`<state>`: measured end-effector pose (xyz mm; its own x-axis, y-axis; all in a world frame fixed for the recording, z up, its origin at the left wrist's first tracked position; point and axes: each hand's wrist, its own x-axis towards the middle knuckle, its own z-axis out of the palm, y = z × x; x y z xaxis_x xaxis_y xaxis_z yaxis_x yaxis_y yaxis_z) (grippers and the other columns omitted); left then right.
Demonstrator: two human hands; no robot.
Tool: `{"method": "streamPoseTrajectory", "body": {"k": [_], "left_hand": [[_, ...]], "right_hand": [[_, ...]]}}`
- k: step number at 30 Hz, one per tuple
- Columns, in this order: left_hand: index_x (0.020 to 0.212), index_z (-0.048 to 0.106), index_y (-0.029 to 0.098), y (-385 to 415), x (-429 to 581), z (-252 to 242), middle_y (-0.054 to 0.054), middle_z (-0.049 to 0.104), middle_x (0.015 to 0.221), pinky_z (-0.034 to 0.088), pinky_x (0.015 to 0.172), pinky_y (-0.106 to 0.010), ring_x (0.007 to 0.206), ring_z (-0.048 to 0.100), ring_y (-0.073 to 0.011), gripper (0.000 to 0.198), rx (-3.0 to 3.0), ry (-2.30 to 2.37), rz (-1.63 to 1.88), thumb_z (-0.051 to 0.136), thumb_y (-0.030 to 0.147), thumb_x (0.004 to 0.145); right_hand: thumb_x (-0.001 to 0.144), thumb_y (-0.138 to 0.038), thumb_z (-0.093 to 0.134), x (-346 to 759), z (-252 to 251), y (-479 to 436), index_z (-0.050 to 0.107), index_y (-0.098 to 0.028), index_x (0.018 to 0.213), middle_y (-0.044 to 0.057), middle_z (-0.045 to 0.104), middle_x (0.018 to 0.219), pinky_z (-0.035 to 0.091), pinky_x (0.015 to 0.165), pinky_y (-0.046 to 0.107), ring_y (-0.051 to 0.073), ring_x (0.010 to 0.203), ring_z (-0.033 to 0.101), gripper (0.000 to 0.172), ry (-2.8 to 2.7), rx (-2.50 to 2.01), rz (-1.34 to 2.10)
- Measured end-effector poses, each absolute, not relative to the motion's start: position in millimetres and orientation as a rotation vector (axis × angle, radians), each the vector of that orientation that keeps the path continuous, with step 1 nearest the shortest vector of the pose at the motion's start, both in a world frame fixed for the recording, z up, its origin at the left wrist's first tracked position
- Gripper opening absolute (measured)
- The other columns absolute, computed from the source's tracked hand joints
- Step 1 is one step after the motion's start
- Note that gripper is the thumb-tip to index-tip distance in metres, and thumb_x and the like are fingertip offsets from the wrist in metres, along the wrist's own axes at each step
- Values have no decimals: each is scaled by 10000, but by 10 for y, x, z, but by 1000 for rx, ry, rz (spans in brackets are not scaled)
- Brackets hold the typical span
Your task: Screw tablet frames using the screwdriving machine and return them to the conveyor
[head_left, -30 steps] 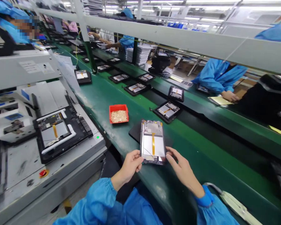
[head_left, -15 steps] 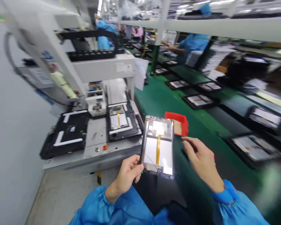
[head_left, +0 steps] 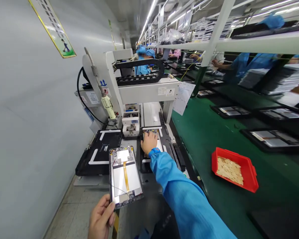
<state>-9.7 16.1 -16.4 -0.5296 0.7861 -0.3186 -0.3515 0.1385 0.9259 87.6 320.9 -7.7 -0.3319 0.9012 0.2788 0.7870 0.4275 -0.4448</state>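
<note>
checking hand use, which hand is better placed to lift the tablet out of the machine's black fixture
Probably the right hand: it is at that tablet, while the left hand is occupied holding another tablet.

one head-worn cam, facing fwd & down, machine point(head_left: 147, 93) near, abt mid-frame.

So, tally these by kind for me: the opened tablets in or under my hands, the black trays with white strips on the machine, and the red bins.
Opened tablets: 2, one in the left hand, one under the right hand
Black trays: 2, one left, one right
Red bins: 1
Total: 5
</note>
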Motion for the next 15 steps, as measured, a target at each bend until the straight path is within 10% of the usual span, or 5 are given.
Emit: {"method": "streamPoseTrajectory", "body": {"k": [7, 15], "left_hand": [[912, 657, 159, 424, -93, -162, 31, 555, 708, 277, 426, -177, 445, 335, -25, 448, 439, 1437, 1581, 840, 490, 670], [812, 592, 151, 1330, -4, -259, 56, 489, 602, 242, 417, -174, 424, 333, -33, 338, 732, 1311, 1520, 729, 457, 768]], "right_hand": [[753, -160, 615, 978, 230, 3419, 549, -106, 1236, 232, 433, 1451, 290, 1076, 535, 364, 1275, 421, 490, -2014, -1443, 440], [865, -366, 508, 2096, 359, 3836, 693, -133, 1108, 133, 703, 1139, 477, 974, 401, 266, 1105, 629, 385, -1633, -1426, 868]]}}
